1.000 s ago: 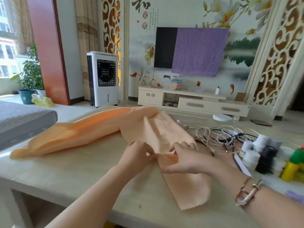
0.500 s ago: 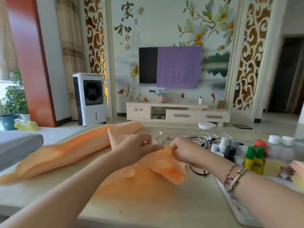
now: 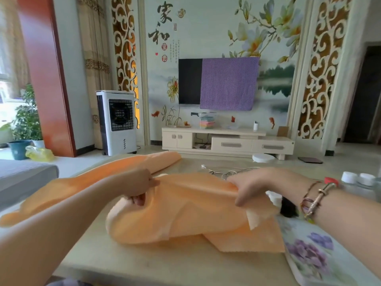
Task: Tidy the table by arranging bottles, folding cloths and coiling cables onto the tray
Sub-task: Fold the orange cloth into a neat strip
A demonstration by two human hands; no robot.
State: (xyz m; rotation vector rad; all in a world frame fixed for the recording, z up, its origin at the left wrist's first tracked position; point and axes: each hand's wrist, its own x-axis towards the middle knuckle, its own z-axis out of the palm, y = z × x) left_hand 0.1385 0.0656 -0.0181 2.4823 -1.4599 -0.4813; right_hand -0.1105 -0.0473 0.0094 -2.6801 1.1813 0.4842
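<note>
An orange cloth (image 3: 185, 213) is lifted off the beige table (image 3: 165, 265), held stretched between both hands. My left hand (image 3: 140, 186) pinches its left corner and my right hand (image 3: 257, 186) grips its right edge; the lower part sags onto the table and over the tray. A second orange cloth (image 3: 103, 178) lies long and rumpled across the table's left side. White cables (image 3: 224, 172) lie tangled behind the held cloth. The flower-printed tray (image 3: 309, 250) sits at the right, with white-capped bottles (image 3: 358, 178) at its far end, partly hidden by my right forearm.
A grey sofa edge (image 3: 24, 178) lies left of the table. Beyond the table stand an air cooler (image 3: 117, 122), a TV cabinet (image 3: 226, 141) and a white round robot vacuum (image 3: 263, 157) on the floor.
Both hands have raised the orange cloth from the table and drawn apart, spreading it between them. The view has tilted upward, and my right forearm now covers most of the bottles.
</note>
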